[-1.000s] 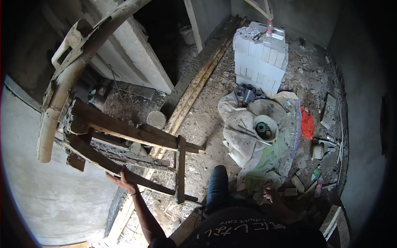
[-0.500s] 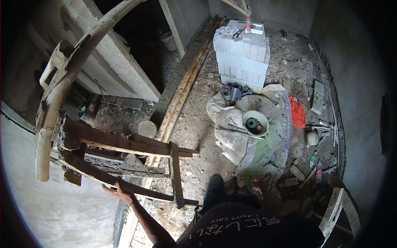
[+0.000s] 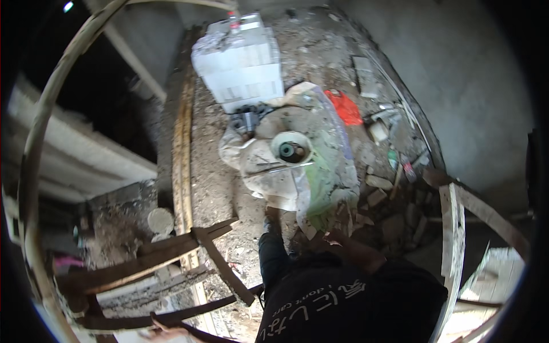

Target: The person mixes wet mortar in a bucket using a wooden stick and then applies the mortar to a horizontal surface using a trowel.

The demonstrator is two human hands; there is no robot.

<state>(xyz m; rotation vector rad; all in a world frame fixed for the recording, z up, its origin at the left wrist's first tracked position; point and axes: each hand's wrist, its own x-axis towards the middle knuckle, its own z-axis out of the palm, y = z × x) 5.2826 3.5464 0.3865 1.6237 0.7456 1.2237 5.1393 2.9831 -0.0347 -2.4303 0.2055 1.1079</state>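
A dark wooden frame point(image 3: 171, 315) of two long rails joined by a crosspiece stands at the lower left. My left hand point(image 3: 167, 332), partly cut off by the lower edge, is closed on its near rail, with the thumb lying over the wood. My right hand point(image 3: 341, 239) hangs before my body, fingers loosely apart and somewhat blurred, with nothing seen in it. Just beyond it lies a dirty white and green woven sheet point(image 3: 329, 188). On the sheet stands a white bucket point(image 3: 307, 150) with a round greenish thing inside; a thin rod lies beside it.
A stack of white blocks point(image 3: 243, 80) stands at the back, a bottle point(image 3: 234, 22) on top. Long wooden poles point(image 3: 183, 137) run along the left. A red bag point(image 3: 345, 108) and rubble point(image 3: 394, 223) lie on the right. A pale wooden post point(image 3: 452, 240) stands near right.
My view has swung, so the blocks and bucket sit further left. The frame and my left hand appear lower in view, the hand still on the rail. More of the right-hand wooden structure shows.
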